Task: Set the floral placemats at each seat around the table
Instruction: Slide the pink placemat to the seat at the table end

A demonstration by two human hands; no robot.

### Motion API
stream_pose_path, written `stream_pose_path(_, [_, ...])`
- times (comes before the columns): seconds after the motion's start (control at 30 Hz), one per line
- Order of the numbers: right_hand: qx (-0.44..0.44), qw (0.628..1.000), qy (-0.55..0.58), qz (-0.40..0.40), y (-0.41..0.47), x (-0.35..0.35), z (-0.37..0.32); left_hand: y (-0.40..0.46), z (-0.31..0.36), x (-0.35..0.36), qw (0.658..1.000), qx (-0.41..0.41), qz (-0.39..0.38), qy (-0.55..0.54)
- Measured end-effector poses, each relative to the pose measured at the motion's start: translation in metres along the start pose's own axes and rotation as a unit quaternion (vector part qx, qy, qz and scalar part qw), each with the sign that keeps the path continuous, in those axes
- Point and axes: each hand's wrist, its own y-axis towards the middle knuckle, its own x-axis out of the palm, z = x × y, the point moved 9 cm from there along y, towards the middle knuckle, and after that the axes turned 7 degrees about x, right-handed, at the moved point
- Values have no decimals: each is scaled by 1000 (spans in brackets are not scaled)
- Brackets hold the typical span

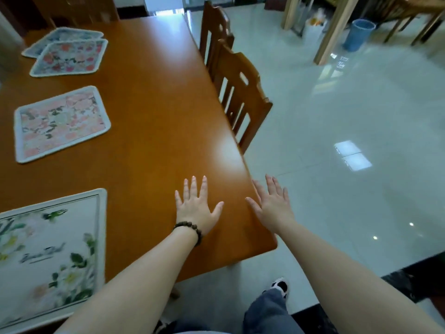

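Glossy orange-brown tabletop [149,112] carries four floral placemats along its left side: nearest [51,256], next [61,122], two overlapping at the far end [68,59]; left hand [196,208] and right hand [272,203] hover spread, each grip wide and empty, near the right corner; two wooden chairs [240,92] stand beside it.

dark beaded bracelet [190,229], blue jeans [265,312]

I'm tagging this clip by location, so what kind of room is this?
Most likely a home dining room: a long wooden dining table with wooden chairs tucked along its side, floral placemats laid on it, and glossy tiled floor around it.
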Motion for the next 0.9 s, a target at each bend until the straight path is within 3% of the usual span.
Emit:
stream_pose_path(0.2, [16,1000,17,-7,50,-51,115,52,103,2,999,-28,4,-23])
stream_pose_path(0.4, [13,1000,24,2,92,-100,164,91,159,-21,998,-52,26,-35])
stream_pose_path(0.6, [-23,1000,12,8,147,-137,160,134,170,-60,993,-87,66,-43])
stream_pose_path(0.9, [-141,989,1,43,264,-201,90,215,135,-113,972,-176,138,-75])
